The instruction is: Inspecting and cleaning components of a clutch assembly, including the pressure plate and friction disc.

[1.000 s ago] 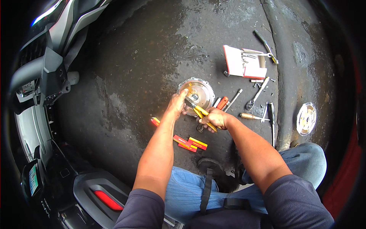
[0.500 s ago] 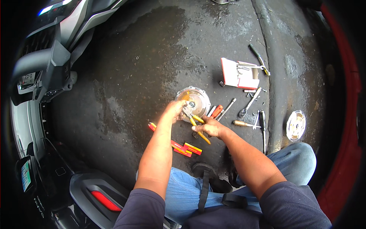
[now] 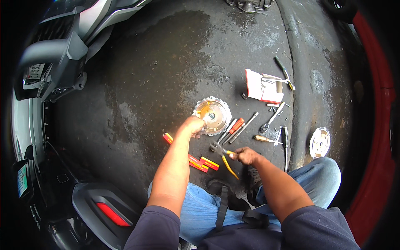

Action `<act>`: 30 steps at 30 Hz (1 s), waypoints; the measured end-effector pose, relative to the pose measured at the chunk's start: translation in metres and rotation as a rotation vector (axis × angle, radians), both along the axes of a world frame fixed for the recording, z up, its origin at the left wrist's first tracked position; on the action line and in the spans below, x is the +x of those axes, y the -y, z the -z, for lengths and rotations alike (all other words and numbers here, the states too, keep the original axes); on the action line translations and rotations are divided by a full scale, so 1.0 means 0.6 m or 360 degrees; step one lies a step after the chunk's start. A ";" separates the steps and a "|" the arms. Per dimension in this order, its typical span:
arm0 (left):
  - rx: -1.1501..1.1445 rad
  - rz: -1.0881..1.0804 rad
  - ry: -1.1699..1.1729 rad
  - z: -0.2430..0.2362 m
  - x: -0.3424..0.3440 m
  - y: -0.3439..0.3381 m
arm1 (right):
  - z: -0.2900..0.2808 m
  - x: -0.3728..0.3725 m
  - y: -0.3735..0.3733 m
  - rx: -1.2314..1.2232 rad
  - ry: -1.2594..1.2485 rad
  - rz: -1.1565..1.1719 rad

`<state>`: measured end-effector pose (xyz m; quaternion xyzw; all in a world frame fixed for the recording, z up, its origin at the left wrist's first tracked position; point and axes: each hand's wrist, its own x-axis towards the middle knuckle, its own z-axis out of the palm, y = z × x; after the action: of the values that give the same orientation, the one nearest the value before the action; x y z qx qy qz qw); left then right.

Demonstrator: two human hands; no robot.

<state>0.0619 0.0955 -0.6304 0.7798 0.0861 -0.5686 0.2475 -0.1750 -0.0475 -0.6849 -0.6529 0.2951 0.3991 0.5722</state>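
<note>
My left hand [image 3: 192, 126] is closed at the near left rim of a toothed metal disc [image 3: 218, 123] lying on the dark floor; what its fingers hold is unclear. Below and right of the disc, my right hand [image 3: 246, 155] grips yellow-handled pliers [image 3: 230, 167], one handle dangling toward me. A red-handled screwdriver [image 3: 236, 125] and several steel rods lie right of the disc. Small red-and-yellow cartons [image 3: 209, 163] lie nearer my knees.
An open white-red box [image 3: 271, 87], a ratchet [image 3: 273, 118], a wooden-handled screwdriver [image 3: 261, 138] and other tools lie rightward. A second toothed disc [image 3: 320, 142] sits beyond them. A car [image 3: 62, 71] borders the left, red bodywork [image 3: 375, 125] the right, a metal part [image 3: 250, 6] the far edge.
My right hand and the pliers have pulled away from the disc, down and to the right. My left hand remains at the disc. The floor scene has shifted lower in view.
</note>
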 end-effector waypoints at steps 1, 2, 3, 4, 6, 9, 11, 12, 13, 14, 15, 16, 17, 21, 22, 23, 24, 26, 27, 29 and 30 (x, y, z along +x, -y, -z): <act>0.0003 -0.0010 0.0003 0.000 0.001 -0.004 | 0.003 -0.010 -0.006 -0.0011 -0.0005 -0.0124; 0.0011 0.0058 0.0015 0.000 0.002 -0.009 | 0.006 -0.019 -0.012 -0.0022 -0.0010 -0.0248; 0.0010 0.0132 0.0024 0.000 0.002 -0.008 | 0.008 -0.027 -0.016 -0.0027 -0.0011 -0.0251; 0.0004 0.0130 0.0023 0.001 0.001 -0.007 | 0.011 -0.033 -0.020 -0.0184 -0.0089 -0.0396; 0.0019 0.0245 0.0097 0.000 -0.005 -0.009 | 0.008 -0.030 -0.022 -0.0343 -0.0166 -0.0547; 0.0106 0.0340 0.0117 0.000 -0.004 -0.012 | -0.035 -0.007 -0.028 -0.0571 -0.0296 -0.0660; 0.0099 0.0329 0.0113 -0.001 -0.005 -0.010 | -0.049 0.004 -0.028 -0.0749 -0.0330 -0.0770; 0.0094 0.0326 0.0117 -0.002 -0.006 -0.007 | -0.051 0.013 -0.016 -0.0821 -0.0289 -0.0800; 0.0089 0.0316 0.0115 0.000 -0.005 -0.008 | -0.055 0.030 -0.003 -0.0890 -0.0243 -0.0833; 0.0086 0.0325 0.0124 0.001 -0.004 -0.010 | -0.059 0.053 0.022 -0.0993 -0.0269 -0.0772; 0.0080 0.0336 0.0135 0.002 -0.002 -0.009 | -0.053 0.071 0.053 -0.1204 -0.0218 -0.0600; 0.0046 0.0342 0.0132 0.002 -0.004 0.009 | -0.016 0.070 0.108 -0.1390 -0.0065 -0.0388; 0.0087 0.0329 0.0170 -0.003 -0.003 -0.011 | -0.065 0.107 0.110 -0.1562 0.0058 -0.0177; 0.0142 0.0433 0.0215 -0.013 0.003 -0.011 | -0.111 0.186 0.178 -0.1854 0.0226 0.0202; 0.0149 0.0412 0.0219 -0.007 -0.001 -0.016 | -0.115 0.203 0.180 -0.1834 0.0189 0.0252; 0.0130 0.0368 0.0259 0.001 -0.009 -0.023 | -0.113 0.213 0.178 -0.1824 0.0206 0.0236; 0.0110 0.0326 0.0295 -0.003 -0.015 -0.024 | -0.108 0.219 0.177 -0.1791 0.0142 0.0117; 0.0140 0.0325 0.0267 -0.009 -0.020 -0.024 | -0.084 0.227 0.186 -0.1693 -0.0020 -0.0011; 0.0128 0.0358 0.0276 -0.015 -0.021 -0.019 | -0.075 0.226 0.195 -0.1713 -0.0013 -0.0021; 0.0118 0.0419 0.0275 -0.035 -0.023 -0.012 | -0.048 0.219 0.214 -0.1771 0.0089 0.0065; 0.0138 0.0404 0.0270 -0.038 -0.022 -0.020 | -0.051 0.226 0.214 -0.1737 0.0117 0.0036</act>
<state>0.0490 0.1073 -0.6075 0.8395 -0.0099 -0.5231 0.1463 -0.0394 -0.1762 -0.6540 -0.8652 0.4462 0.1589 0.1645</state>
